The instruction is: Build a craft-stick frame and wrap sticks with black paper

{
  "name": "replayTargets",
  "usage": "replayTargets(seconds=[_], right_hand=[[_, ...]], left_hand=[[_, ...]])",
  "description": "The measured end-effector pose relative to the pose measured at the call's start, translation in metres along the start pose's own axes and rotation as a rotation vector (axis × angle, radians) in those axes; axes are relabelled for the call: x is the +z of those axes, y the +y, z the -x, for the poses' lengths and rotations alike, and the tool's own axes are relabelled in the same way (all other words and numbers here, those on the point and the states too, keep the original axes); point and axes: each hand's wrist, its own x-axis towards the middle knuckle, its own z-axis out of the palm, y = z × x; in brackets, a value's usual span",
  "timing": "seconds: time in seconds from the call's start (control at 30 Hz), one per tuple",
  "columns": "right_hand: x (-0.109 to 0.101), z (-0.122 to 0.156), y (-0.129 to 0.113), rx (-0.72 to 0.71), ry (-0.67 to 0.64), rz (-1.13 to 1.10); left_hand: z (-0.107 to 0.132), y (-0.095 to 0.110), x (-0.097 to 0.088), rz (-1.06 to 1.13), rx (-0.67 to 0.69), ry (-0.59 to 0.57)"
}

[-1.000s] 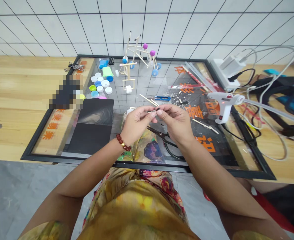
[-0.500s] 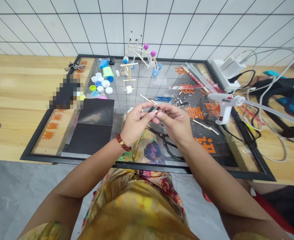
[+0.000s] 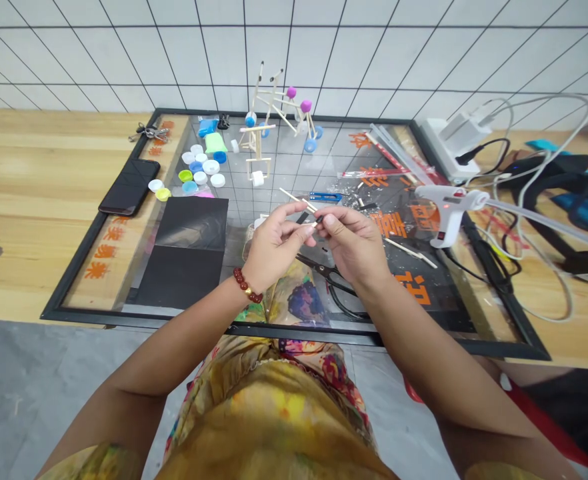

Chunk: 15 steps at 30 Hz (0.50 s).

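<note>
Over the glass-covered table, my left hand point(image 3: 277, 247), with a beaded bracelet on the wrist, pinches a thin pale wooden stick point(image 3: 315, 225) between thumb and fingers. My right hand point(image 3: 357, 247) closes thumb and forefinger on a small black strip point(image 3: 319, 219) at the stick's end. The fingers partly cover both. Just beyond the fingertips show more thin sticks point(image 3: 290, 195); whether they are held or lying cannot be told. Black-handled scissors point(image 3: 331, 273) lie beneath my hands. A small blue tool point(image 3: 325, 197) rests just past them.
A stick model point(image 3: 259, 143) with bottle-cap wheels stands at the back. Left are loose bottle caps point(image 3: 201, 178), black sheets point(image 3: 189, 257) and a phone point(image 3: 129, 188). A white glue gun point(image 3: 451, 213) stands right, near a power strip point(image 3: 447, 150) with trailing cables.
My right thumb and forefinger have shifted slightly and now press over the black strip, which shows less than before. My left hand has barely moved. The things on the table lie as before.
</note>
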Motion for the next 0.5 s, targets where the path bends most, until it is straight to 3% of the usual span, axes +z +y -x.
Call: replayTargets(seconds=[0.27, 0.5], right_hand=[[-0.0006, 0.0013, 0.0032, -0.08, -0.001, 0.073], [0.0062, 0.003, -0.0003, 0.001, -0.022, 0.088]], left_hand=[[-0.0006, 0.0006, -0.0014, 0.088, -0.041, -0.09], [-0.0053, -0.0027, -0.0033, 0.41, -0.204, 0.078]])
